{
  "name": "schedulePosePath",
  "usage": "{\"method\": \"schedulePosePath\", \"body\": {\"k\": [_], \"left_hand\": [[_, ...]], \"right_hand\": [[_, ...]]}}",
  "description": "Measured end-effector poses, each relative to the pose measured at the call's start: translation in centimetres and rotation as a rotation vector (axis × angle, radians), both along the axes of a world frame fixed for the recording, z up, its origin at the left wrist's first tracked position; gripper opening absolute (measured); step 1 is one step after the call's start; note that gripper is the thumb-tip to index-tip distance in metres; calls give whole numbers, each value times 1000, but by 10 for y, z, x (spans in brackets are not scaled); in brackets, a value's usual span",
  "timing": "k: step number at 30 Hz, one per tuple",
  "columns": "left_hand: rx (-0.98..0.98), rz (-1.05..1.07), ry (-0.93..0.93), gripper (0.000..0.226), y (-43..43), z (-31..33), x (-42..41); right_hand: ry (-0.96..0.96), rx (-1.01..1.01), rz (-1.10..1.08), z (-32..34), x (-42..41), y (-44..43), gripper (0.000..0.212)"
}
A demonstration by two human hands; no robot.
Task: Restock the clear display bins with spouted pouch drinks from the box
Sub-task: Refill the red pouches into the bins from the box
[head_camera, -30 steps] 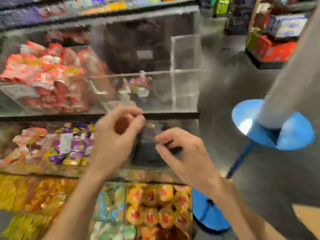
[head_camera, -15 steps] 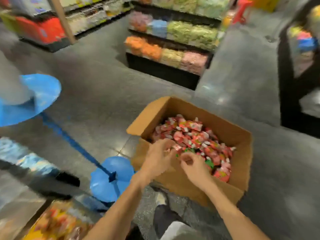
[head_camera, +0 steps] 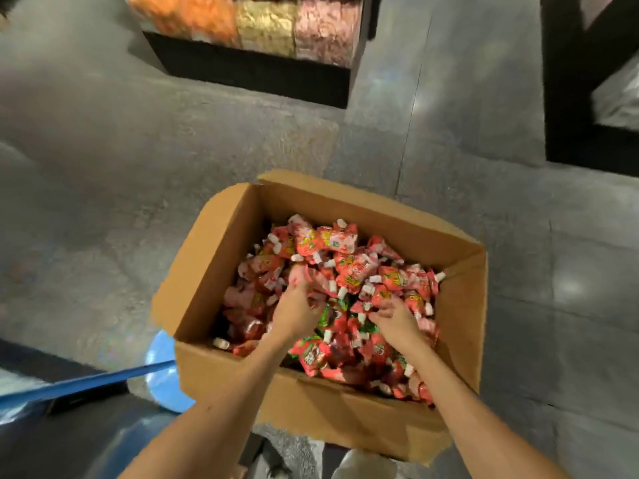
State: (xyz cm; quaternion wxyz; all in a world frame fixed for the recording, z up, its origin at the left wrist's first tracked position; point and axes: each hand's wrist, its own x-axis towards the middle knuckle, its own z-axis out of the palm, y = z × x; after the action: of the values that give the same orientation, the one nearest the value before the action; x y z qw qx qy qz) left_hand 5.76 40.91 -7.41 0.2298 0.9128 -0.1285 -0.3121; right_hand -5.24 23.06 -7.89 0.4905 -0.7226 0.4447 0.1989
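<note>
Left hand [head_camera: 296, 307] fingers curled round red spouted pouches [head_camera: 340, 252] mid-pile; right hand [head_camera: 397, 321] fingers buried in pile just beside, grip can't tell. Pouches fill open cardboard box [head_camera: 345, 414] on grey floor [head_camera: 173, 167], blue disc [head_camera: 162, 378] by box's left corner

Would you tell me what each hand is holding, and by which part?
Cannot tell: left hand and right hand dig into red spouted pouches in the brown cardboard box.
</note>
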Motion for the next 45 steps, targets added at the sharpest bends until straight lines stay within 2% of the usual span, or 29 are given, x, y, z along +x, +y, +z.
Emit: {"method": "schedulePosePath", "body": {"k": [3,7,9,12,16,19,23,28,32,37,40,42,45], "left_hand": [[21,-47,-12,58,-32,-18,25],[121,-236,-164,97,-73,-37,57],[164,-355,-220,108,-86,-49,70],[257,-429,-269,129,-97,-64,85],[374,-523,-293,146,-112,-82,74],[428,-587,-304,138,-124,-99,53],[412,-733,-428,88,-119,-109,47],[372,-765,-433,64,-109,-113,37],[203,-648,-348,73,-108,-96,34],[-75,-428,-90,66,-92,-59,32],[-193,-297,12,66,-76,-44,34],[-272,-227,52,60,-66,-32,36],[-377,-111,135,50,-48,-7,37]], "right_hand": [[73,-41,-6,-35,22,-14,40],[120,-91,-51,-65,34,-29,83],[137,-164,60,-73,33,-35,91],[229,-319,414,-84,30,-40,105],[238,-367,483,-102,28,-42,108],[188,-399,426,-108,30,-44,110],[233,-400,525,-106,32,-53,103],[224,-314,520,-95,25,-62,85],[135,-258,485,-90,21,-68,76],[14,-207,422,-70,21,-66,79],[-34,-172,412,-49,23,-65,70],[-68,-117,327,-35,24,-64,64],[-121,20,59,-10,34,-57,61]]}}
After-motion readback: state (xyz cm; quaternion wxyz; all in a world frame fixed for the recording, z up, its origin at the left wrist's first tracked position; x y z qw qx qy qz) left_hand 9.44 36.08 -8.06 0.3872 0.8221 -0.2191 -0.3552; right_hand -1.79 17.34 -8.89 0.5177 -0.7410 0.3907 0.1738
